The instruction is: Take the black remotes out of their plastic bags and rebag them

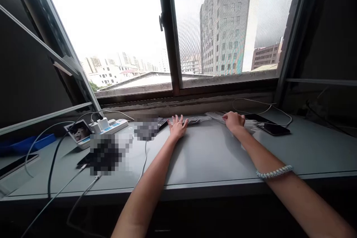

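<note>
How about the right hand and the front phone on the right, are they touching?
Apart. The head view shows clear plastic in the gap between the right hand and the front phone.

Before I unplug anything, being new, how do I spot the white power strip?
Find the wide window above the grey desk. Below the window's left edge, beside the pale metal post, sits the white power strip, alone bearing white chargers.
</note>
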Available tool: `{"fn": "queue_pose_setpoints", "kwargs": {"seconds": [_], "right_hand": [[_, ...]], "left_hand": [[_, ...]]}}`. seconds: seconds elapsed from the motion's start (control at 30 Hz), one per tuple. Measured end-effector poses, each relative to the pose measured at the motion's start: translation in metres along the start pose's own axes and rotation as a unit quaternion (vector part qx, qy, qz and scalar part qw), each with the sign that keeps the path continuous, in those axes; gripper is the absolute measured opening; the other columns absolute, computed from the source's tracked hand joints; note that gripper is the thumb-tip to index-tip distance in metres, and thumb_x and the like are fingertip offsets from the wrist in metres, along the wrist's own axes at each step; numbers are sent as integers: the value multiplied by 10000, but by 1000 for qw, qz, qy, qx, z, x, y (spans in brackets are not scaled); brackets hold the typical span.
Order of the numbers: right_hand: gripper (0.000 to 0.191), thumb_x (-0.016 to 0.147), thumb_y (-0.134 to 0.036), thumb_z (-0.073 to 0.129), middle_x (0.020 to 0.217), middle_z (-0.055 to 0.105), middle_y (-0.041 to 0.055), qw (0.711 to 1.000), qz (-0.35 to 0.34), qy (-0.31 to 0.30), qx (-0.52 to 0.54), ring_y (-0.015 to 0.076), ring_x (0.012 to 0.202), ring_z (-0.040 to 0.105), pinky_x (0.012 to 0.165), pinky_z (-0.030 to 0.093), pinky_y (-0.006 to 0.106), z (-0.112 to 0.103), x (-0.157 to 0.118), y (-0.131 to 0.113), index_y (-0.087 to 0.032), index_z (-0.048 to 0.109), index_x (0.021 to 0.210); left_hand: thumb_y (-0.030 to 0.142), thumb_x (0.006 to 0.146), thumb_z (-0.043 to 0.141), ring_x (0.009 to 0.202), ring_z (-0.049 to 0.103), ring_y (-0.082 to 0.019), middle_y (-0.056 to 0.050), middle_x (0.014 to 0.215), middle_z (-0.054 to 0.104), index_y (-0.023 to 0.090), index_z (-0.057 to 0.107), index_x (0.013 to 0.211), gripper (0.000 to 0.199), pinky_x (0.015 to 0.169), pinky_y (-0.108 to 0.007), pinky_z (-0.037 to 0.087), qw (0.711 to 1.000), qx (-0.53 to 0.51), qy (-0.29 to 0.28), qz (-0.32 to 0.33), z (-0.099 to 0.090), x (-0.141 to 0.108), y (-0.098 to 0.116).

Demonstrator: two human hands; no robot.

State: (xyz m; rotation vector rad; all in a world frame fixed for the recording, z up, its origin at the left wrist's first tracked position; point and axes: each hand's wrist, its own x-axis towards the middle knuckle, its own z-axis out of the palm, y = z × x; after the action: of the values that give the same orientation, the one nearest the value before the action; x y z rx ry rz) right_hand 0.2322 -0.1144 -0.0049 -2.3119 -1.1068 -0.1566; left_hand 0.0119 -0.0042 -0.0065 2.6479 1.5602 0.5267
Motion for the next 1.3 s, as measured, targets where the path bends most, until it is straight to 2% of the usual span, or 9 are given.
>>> {"fn": "queue_pose_setpoints", "kwargs": {"seconds": [0.1, 0.23, 0.47, 0.63, 0.77, 0.83, 0.93, 1.1, 1.3], "right_hand": [[280, 867, -239, 449, 937, 670, 166, 995, -5, 91, 47, 306, 921, 590, 798, 367, 414, -9, -4, -2, -204, 694, 997], [341, 902, -330, 386, 1093, 650, 79, 974, -106, 156, 125, 268, 1001, 571, 816, 396, 359, -16, -14, -15, -270, 637, 1125], [164, 662, -355, 687, 835, 716, 3, 917, -251, -199, 239, 230, 871, 625, 765, 456, 293, -1, -32, -35, -266, 745, 786], [259, 627, -426, 710, 828, 716, 38, 894, -217, -298, 254, 229, 845, 627, 728, 461, 270, -3, -35, -33, -228, 754, 788], [360, 650, -443, 704, 937, 702, 53, 865, -197, -361, 287, 209, 885, 617, 738, 467, 251, -2, -36, -36, -216, 728, 929], [472, 665, -471, 692, 984, 689, 73, 848, -174, -382, 324, 201, 884, 619, 727, 479, 253, -1, -38, -40, -208, 676, 1056], [688, 678, -537, 658, 1095, 643, 99, 819, -141, -363, 422, 210, 884, 631, 675, 506, 272, -2, -41, -46, -228, 499, 1271], [586, 745, -634, 498, 971, 661, 83, 809, -84, -214, 542, 196, 709, 642, 506, 472, 256, -7, -37, -49, -224, 564, 1158], [420, 715, -500, 574, 815, 653, 86, 833, 72, -9, 549, 144, 591, 553, 408, 371, 219, 1, -19, -42, -138, 659, 910]], "left_hand": [[340, 883, 260, 1380, 32, -295, -186, 1481, 156, 39, 259, 1394, 593, 1094, -501, -31, 985, 69, 95, -129, -9, 3, -15], [246, 841, 339, 1352, 117, -364, -251, 1432, 241, -15, 366, 1320, 546, 1060, -590, 42, 963, 112, 67, -236, -16, 0, -29], [227, 818, 438, 1212, 364, -300, -168, 1288, 448, 152, 528, 1176, 377, 1016, -495, 250, 965, 99, 58, -234, -19, -5, -37], [149, 829, 391, 1178, 404, -294, -186, 1231, 490, 115, 546, 1133, 343, 970, -421, 306, 960, 58, 70, -264, -18, -7, -41], [203, 860, 385, 1152, 418, -287, -170, 1245, 465, 140, 440, 1256, 406, 953, -417, 316, 965, 27, 152, -210, -31, -9, -29], [258, 890, 357, 1122, 434, -265, -157, 1237, 461, 156, 322, 1350, 473, 938, -389, 326, 963, 4, 235, -128, -40, -12, -15], [322, 905, 359, 1094, 447, -235, -113, 1212, 479, 211, 320, 1359, 469, 927, -346, 329, 963, -10, 266, 39, -44, -21, 12], [336, 909, 371, 1085, 452, -202, -81, 1190, 488, 248, 319, 1359, 461, 934, -310, 322, 948, -7, 225, 224, -17, -43, 54], [356, 906, 388, 1164, 406, -202, -97, 1245, 448, 225, 328, 1343, 460, 965, -322, 318, 934, -45, 207, 288, -4, -52, 71]]}}
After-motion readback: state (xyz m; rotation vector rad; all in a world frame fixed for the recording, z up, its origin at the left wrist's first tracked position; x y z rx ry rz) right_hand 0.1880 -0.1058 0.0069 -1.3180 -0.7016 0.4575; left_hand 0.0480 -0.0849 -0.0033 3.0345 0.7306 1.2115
